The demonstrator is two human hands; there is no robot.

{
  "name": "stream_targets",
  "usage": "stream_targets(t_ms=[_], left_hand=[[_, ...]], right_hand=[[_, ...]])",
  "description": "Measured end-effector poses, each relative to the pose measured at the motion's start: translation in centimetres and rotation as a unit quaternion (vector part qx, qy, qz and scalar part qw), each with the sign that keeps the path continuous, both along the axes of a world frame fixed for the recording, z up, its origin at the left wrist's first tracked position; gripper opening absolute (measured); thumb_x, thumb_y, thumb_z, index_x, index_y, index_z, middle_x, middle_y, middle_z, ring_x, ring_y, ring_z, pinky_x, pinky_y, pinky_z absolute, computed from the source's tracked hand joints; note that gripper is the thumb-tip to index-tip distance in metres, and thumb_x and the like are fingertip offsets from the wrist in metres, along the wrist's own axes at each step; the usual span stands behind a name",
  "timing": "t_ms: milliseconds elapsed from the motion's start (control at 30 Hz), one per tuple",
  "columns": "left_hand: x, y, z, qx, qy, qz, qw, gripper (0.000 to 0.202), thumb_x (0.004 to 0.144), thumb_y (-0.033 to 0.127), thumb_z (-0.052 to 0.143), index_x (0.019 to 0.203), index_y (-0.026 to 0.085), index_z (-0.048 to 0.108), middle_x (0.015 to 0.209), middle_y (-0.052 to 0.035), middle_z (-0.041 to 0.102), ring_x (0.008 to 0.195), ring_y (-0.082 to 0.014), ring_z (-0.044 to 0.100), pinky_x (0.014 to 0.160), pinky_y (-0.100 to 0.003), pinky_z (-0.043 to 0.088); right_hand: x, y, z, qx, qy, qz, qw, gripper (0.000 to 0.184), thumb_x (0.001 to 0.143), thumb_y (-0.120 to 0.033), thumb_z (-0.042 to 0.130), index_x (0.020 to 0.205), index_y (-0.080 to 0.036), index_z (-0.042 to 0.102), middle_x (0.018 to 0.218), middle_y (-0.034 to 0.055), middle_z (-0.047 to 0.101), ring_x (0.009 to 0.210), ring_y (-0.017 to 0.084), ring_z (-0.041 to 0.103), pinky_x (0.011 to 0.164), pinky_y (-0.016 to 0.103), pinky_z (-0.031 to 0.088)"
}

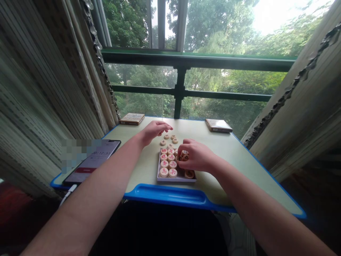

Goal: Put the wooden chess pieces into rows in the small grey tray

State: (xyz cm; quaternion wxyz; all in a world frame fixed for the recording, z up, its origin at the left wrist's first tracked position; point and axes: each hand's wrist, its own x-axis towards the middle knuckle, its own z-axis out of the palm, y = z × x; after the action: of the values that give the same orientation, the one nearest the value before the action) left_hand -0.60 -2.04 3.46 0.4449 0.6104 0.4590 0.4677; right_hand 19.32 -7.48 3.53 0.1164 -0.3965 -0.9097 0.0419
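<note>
Several round wooden Chinese chess pieces with red characters stand in rows on the left side of a shallow white box. Dark-marked pieces are on its right side, partly hidden. My right hand reaches over the box with its fingers curled round a Chinese chess piece; the hand covers much of that side. Beyond the box, several loose pieces lie on the table. Just past them hovers my left hand, its fingers loosely stretched out and nothing seen in them.
A pale table with a blue rim has a moulded trough at its front. At the left, a phone with a cable lies under my forearm. Flat boxes sit at the back left and back right. Curtains flank a railed window.
</note>
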Motion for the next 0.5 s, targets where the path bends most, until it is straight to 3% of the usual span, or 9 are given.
stream_targets(t_ms=[300, 500], left_hand=[[-0.11, 0.06, 0.18, 0.022, -0.037, 0.033, 0.999, 0.019, 0.062, 0.027, 0.059, 0.070, 0.012, 0.069, 0.064, -0.0019, 0.056, 0.055, -0.0078, 0.038, 0.049, -0.022, 0.027], [-0.26, -0.20, 0.44, 0.038, 0.047, 0.025, 0.998, 0.020, 0.062, 0.028, 0.061, 0.073, 0.014, 0.070, 0.071, -0.0041, 0.065, 0.061, -0.0110, 0.048, 0.055, -0.024, 0.035]], right_hand=[[-0.01, -0.12, 0.31, -0.022, 0.010, 0.002, 1.000, 0.020, 0.065, -0.034, 0.066, 0.080, -0.021, 0.065, 0.082, 0.0024, 0.054, 0.075, 0.016, 0.051, 0.062, 0.024, 0.036], [0.25, -0.39, 0.83, -0.043, 0.035, 0.041, 0.998, 0.012, 0.070, -0.023, 0.060, 0.077, -0.019, 0.069, 0.077, 0.0021, 0.054, 0.069, 0.013, 0.050, 0.062, 0.024, 0.037]])
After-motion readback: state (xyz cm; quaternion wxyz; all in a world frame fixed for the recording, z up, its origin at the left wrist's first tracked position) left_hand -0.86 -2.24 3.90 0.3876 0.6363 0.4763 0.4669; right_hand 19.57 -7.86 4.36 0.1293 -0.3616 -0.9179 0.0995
